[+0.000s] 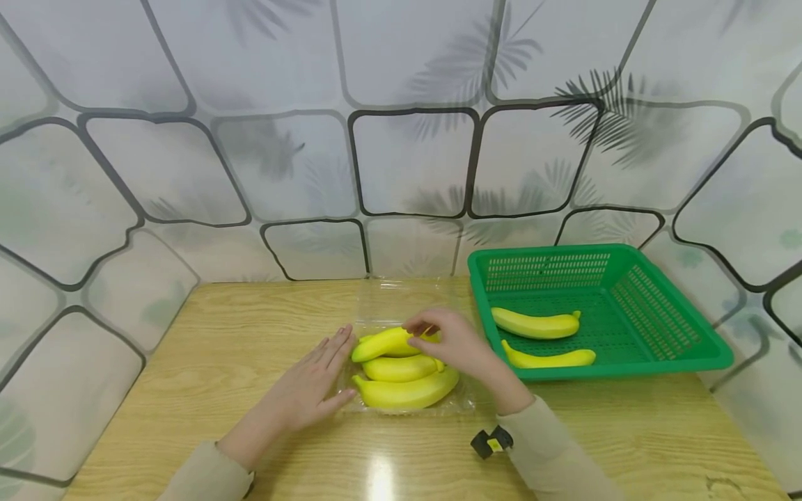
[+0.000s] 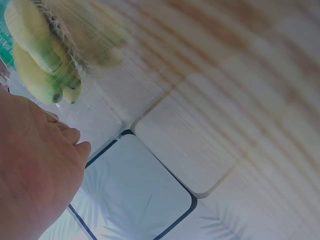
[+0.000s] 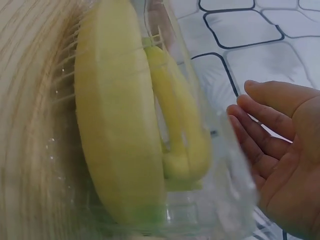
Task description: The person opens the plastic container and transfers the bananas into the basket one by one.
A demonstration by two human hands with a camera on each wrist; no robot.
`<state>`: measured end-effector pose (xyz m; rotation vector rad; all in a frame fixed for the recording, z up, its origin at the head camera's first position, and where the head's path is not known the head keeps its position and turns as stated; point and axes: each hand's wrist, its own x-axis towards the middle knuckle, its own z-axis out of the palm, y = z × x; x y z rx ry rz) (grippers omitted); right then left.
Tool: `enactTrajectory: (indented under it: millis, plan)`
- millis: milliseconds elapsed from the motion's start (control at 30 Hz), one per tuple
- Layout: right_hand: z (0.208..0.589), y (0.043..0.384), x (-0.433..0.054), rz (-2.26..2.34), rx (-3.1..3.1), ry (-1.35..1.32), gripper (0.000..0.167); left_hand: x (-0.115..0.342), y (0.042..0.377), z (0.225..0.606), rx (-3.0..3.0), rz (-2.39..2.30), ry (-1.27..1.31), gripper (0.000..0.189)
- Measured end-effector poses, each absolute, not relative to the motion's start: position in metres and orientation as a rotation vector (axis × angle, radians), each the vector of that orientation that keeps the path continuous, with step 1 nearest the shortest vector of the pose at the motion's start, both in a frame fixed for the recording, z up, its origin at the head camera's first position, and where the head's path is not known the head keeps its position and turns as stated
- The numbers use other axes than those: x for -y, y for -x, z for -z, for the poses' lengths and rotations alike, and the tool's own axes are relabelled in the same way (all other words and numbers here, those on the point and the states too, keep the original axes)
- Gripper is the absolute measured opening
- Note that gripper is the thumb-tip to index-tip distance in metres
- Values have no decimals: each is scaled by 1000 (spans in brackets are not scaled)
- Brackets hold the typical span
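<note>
Green plastic makes the basket (image 1: 626, 370), which in the head view stands at the right side of the bench (image 1: 238, 327). Inside it are two bananas (image 1: 535, 325), both with the long axis nearly from left to right. They lie to the right of the right hand (image 1: 459, 346), and this hand is clearly nearer to them than the left hand (image 1: 313, 386). The right hand is above the far right part of a clear box (image 1: 465, 405), where the stacked bananas (image 1: 407, 393) lie, also lengthwise from left to right; the lid (image 1: 401, 300) is open behind them. The left hand has straight fingers just beside the left end of the box and grips nothing. The bench has pale wood grain, and a patterned wall (image 1: 413, 163) stands behind and on both sides.

In the left wrist view, the left hand is near the ends of the stacked bananas; whether it touches the box, I cannot tell.

In the right wrist view, the right hand is empty, with the fingers loosely bent. The front banana (image 3: 115, 115) lies inside the clear plastic, apart from these fingers.
</note>
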<state>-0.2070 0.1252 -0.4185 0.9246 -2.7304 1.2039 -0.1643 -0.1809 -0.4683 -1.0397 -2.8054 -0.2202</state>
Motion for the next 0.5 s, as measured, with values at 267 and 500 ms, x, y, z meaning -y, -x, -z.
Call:
enactTrajectory:
  millis: [267,500]
  plan:
    - [431,213,-121,-1290,2689,-858,22,181,164,470,2773,218,1042,83]
    - [437,217,-118,-1322,2670,-797,22,181,164,469,2791,223,1038,84]
